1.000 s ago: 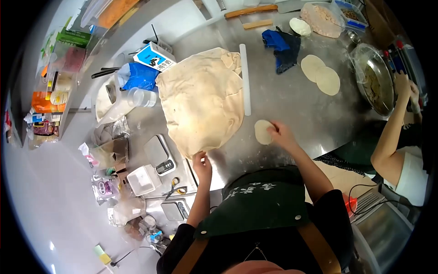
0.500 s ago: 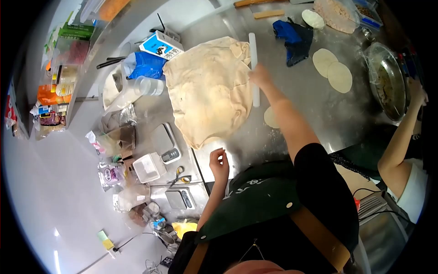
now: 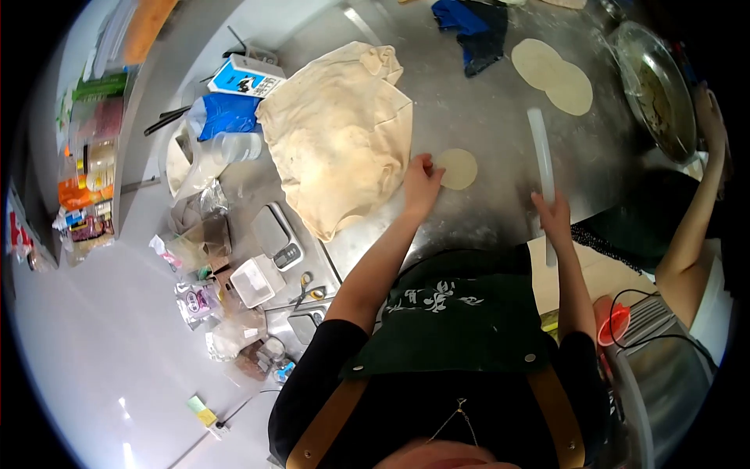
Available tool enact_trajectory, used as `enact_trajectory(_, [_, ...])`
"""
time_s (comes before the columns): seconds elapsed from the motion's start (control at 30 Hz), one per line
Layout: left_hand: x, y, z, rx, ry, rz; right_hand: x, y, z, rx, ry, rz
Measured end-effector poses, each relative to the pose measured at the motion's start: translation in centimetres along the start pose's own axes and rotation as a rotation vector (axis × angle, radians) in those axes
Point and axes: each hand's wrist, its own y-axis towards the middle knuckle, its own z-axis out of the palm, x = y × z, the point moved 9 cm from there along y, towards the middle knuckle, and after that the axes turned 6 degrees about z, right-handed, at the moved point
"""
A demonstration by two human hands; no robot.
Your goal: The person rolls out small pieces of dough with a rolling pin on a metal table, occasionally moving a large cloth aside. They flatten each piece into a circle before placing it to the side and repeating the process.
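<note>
A white rolling pin points away from me on the right, and my right hand is closed round its near part. My left hand is at the left edge of a small flat dough round, thumb and fingers together on its rim. Just left of that hand, a large cream cloth lies bunched over something hidden. Farther off on the steel worktop, two larger dough rounds overlap.
A co-worker's hand is beside a metal bowl with filling at the right. A blue and dark cloth lies at the back. On the left are a milk carton, a scale, a white tub and scissors.
My right hand has carried the rolling pin from beside the cloth to the right and nearer me. My left hand has reached forward from the table's front edge to the small dough round.
</note>
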Motion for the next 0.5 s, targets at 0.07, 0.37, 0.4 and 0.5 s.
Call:
enact_trajectory(0.07, [0.0,1.3,1.5,0.093,0.115,-0.058,-1.8,-3.1,-0.8,-0.055,0.016,-0.004])
enact_trajectory(0.37, [-6.8,-1.5,9.9,0.659,0.317,0.342,-5.2,-5.8,1.8,-0.064,-0.009,0.016])
enact_trajectory(0.4, [-5.6,-0.8,11.0,0.756,0.293,0.198,-4.7,-5.5,1.8,-0.056,-0.029,-0.010])
enact_trajectory(0.5, [-3.1,6.0,8.5,0.389,0.248,0.089,-2.6,-5.0,1.7,-0.022,-0.115,-0.097])
